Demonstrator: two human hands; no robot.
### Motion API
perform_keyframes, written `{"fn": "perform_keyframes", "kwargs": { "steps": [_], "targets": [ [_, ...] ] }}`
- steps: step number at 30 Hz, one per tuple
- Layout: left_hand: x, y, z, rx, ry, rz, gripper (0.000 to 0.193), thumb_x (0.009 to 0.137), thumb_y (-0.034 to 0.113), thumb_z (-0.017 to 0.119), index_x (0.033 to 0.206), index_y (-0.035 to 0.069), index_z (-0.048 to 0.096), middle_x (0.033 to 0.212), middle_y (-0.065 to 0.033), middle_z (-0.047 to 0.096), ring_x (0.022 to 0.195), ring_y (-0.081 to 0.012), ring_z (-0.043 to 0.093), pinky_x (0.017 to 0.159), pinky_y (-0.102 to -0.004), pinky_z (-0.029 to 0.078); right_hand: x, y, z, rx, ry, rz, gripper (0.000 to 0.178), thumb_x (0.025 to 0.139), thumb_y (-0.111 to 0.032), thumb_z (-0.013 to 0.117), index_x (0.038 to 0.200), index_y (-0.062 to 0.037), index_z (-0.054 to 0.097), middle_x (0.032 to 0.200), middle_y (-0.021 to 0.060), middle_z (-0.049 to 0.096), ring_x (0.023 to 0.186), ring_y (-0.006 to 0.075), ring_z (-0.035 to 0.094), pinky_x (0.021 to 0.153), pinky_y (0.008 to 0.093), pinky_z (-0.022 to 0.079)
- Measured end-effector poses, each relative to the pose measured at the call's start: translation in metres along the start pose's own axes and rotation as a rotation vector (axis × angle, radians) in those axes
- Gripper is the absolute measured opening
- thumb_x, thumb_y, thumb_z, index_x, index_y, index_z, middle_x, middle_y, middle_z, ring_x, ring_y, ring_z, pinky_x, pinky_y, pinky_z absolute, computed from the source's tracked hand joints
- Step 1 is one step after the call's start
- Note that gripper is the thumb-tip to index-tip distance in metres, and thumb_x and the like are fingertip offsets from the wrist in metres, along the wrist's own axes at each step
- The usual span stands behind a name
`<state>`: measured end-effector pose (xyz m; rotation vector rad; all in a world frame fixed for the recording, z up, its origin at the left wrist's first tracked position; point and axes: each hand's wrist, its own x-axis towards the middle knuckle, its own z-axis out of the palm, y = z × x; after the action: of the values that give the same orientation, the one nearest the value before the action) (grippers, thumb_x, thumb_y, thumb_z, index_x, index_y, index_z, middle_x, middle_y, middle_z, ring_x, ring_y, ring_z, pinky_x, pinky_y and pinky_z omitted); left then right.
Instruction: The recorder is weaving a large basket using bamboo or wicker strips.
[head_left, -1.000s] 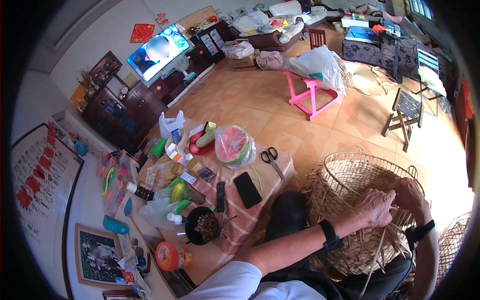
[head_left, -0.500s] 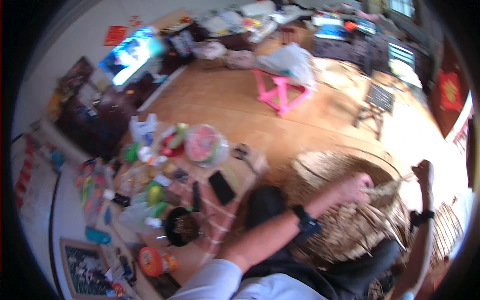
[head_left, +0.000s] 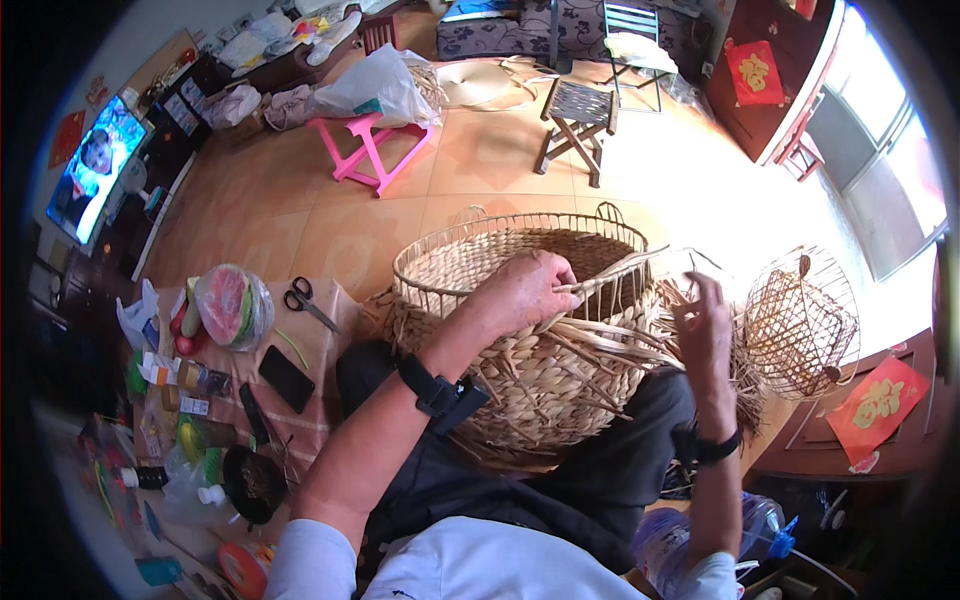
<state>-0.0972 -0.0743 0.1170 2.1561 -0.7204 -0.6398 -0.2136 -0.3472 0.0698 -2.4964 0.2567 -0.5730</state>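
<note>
Our left hand (head_left: 530, 290) pinches a strand (head_left: 612, 277) by the basket (head_left: 535, 390) between our knees (head_left: 364, 372) — fingers closed. Our right hand (head_left: 708, 325) is raised beside the basket — whether its fingers hold anything, we cannot tell.

So, both arms are up in front and bent at the elbow. The left forearm (head_left: 375, 445) comes in on a slant from lower left, and the left hand (head_left: 522, 292) sits at the end of it, back of the hand facing up, fingers (head_left: 563, 272) curled in tight and aimed over to the right. Right forearm (head_left: 716, 490) is way steeper, pretty much upright. The right hand (head_left: 706, 325) is raised, fingers bent, and honestly I can't make out whether the tips meet the thumb. The two hands are well apart, right one slightly lower.
</note>
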Motion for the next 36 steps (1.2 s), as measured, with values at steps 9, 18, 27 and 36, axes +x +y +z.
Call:
{"fn": "perform_keyframes", "kwargs": {
  "steps": [9,18,27,36],
  "targets": [
    [0.007,-0.012,0.0,-0.245,-0.12,0.047,0.029,0.086,0.017,0.073,0.109,0.001,0.073,0.087,-0.0044,0.074,0.082,-0.0107,0.065,0.075,-0.029,0.052,-0.035,-0.049,0.018,-0.065,-0.088,-0.189,0.023,0.087,-0.011,0.072,0.11,-0.0094,0.065,0.096,0.0098,0.063,0.087,0.0318,0.065,0.074,0.0444,0.053],
    [0.023,-0.032,-0.012,-0.328,-0.475,-0.033,0.031,0.085,0.01,0.068,0.114,0.003,0.075,0.084,0.004,0.066,0.075,-0.0063,0.055,0.066,-0.0262,0.045,-0.025,-0.086,0.028,0.066,-0.197,-0.309,0.027,0.087,-0.011,0.072,0.113,-0.01,0.064,0.091,0.0106,0.062,0.086,0.0327,0.066,0.071,0.0435,0.053],
    [0.022,-0.029,-0.018,-0.359,-0.551,-0.063,0.028,0.077,0.012,0.064,0.1,-0.001,0.072,0.085,-0.0004,0.067,0.075,-0.0086,0.058,0.068,-0.027,0.049,-0.028,-0.085,0.034,0.132,-0.253,-0.301,0.027,0.086,-0.013,0.074,0.111,-0.0101,0.065,0.093,0.0103,0.062,0.083,0.0336,0.067,0.068,0.0442,0.054],
    [-0.008,-0.021,-0.004,-0.25,-0.04,0.12,0.026,0.079,0.003,0.066,0.104,-0.002,0.069,0.094,-0.005,0.071,0.086,-0.0097,0.065,0.077,-0.0275,0.054,-0.027,-0.109,0.025,0.007,-0.229,-0.417,0.026,0.082,-0.018,0.077,0.1,-0.0073,0.062,0.096,0.0115,0.058,0.08,0.0375,0.066,0.067,0.0456,0.054]
  ]
}}
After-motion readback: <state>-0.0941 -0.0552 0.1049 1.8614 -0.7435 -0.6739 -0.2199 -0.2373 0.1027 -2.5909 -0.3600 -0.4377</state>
